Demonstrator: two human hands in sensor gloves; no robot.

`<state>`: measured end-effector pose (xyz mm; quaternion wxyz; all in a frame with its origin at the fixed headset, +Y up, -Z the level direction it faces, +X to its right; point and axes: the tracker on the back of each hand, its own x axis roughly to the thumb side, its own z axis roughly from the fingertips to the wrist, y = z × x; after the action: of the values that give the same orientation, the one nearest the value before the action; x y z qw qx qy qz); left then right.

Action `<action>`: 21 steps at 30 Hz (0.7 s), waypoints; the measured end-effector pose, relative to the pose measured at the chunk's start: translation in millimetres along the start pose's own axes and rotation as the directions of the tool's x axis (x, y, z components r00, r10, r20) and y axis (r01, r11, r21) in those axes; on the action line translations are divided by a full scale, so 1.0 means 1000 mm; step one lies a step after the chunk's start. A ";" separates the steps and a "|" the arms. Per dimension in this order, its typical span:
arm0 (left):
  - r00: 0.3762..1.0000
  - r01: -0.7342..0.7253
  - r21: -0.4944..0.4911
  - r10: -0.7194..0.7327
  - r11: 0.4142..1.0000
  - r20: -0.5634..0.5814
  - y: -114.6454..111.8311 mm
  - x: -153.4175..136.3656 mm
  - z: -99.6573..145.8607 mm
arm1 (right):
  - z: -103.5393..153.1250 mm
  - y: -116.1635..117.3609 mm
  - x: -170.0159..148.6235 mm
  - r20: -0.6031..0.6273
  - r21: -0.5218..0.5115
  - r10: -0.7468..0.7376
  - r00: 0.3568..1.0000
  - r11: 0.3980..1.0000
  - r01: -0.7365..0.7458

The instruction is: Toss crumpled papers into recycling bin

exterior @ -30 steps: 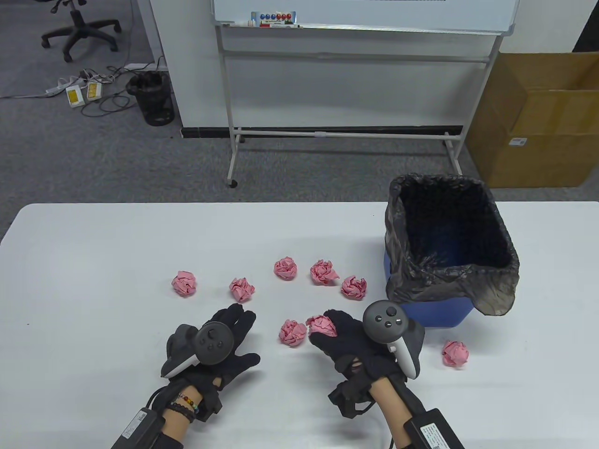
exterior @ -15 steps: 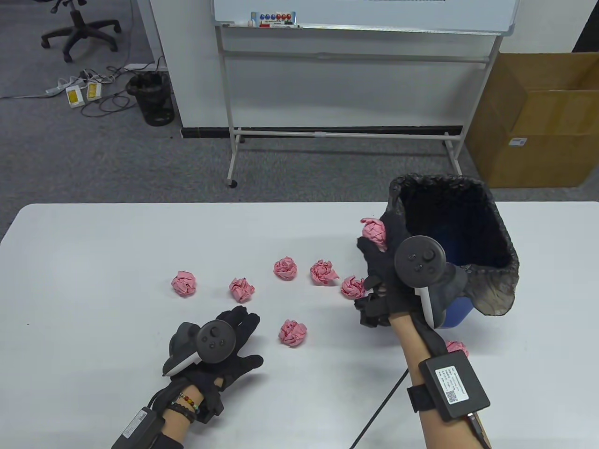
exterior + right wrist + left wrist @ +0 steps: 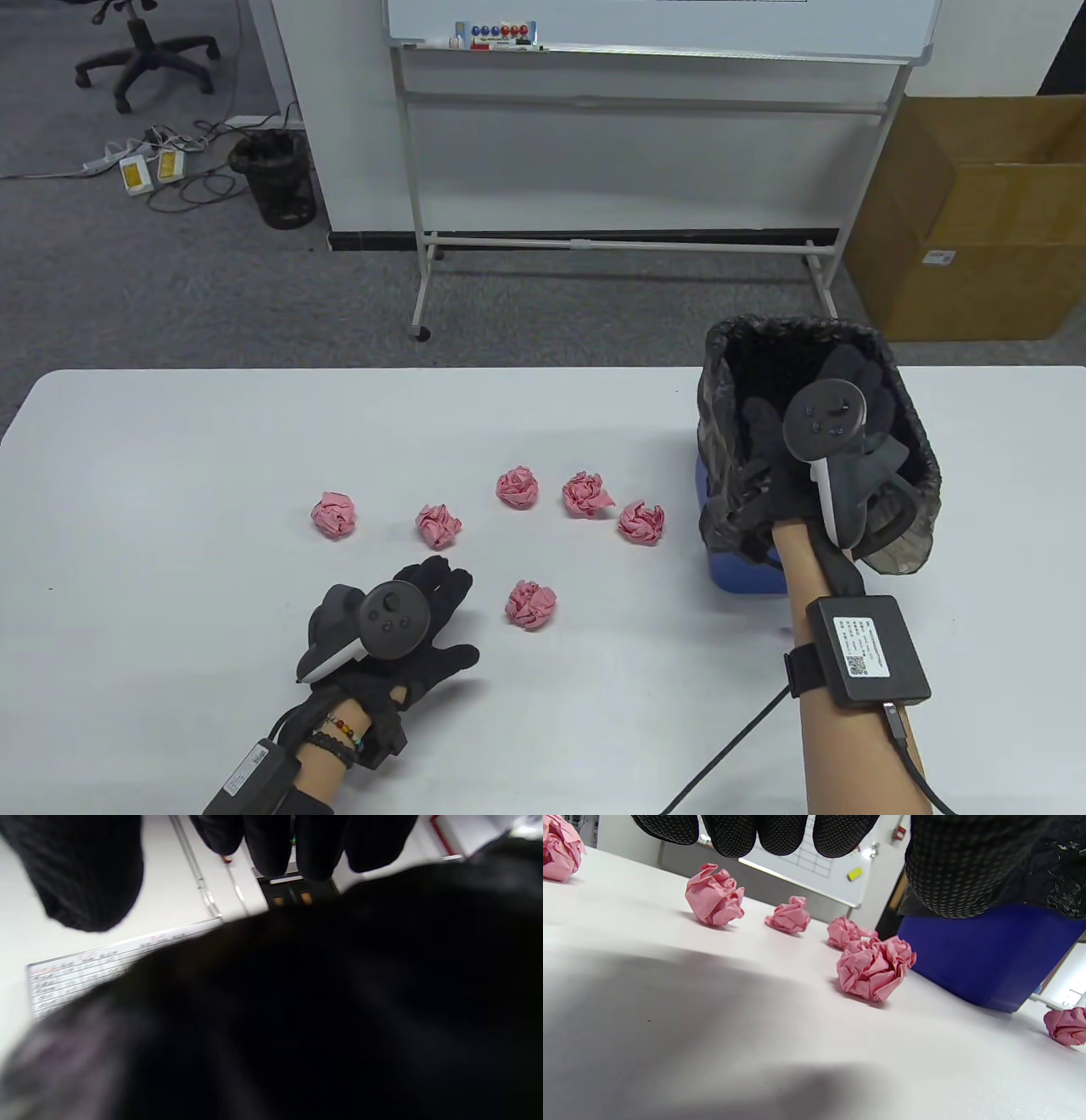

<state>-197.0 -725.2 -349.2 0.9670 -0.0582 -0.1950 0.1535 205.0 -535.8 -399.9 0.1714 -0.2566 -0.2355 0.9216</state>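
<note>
Right hand [image 3: 827, 441] over recycling bin [image 3: 747, 576] near table's right edge, fingers look spread, no paper seen. Release well inside liner. Left hand [image 3: 399, 628] flat, spread.

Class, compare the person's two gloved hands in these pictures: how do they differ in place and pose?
The left hand lies low over the white table, fingers spread, holding nothing; the right hand is raised over the bin. The left sits near the paper balls, the nearest ball just beside it; the right is away from them. Both wear black gloves with trackers.
</note>
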 end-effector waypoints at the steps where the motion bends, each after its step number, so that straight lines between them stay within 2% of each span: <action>1: 1.000 -0.001 0.004 0.001 1.000 0.001 0.000 0.000 0.000 | 0.005 0.000 0.004 0.041 0.021 0.010 0.999 1.000 -0.010; 7: 1.000 0.001 0.007 -0.001 1.000 0.002 0.000 0.001 0.000 | 0.042 -0.002 0.029 0.237 0.090 0.021 0.971 0.995 -0.043; 12: 1.000 0.000 0.012 0.000 1.000 -0.001 0.000 0.000 0.000 | 0.076 0.001 0.044 0.373 0.138 -0.055 0.926 0.990 0.003; 15: 1.000 0.000 0.011 0.000 1.000 -0.001 0.000 0.001 0.000 | 0.092 0.005 0.049 0.426 0.144 -0.071 0.902 0.990 0.010; 21: 1.000 0.000 0.017 0.000 1.000 -0.001 0.000 0.001 0.001 | 0.124 0.021 0.051 0.498 0.273 -0.111 0.860 0.961 -0.033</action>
<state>-196.7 -724.6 -348.5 0.9675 -0.0502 -0.1934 0.1551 90.9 -574.2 -336.8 0.1554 0.0267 -0.1487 0.9762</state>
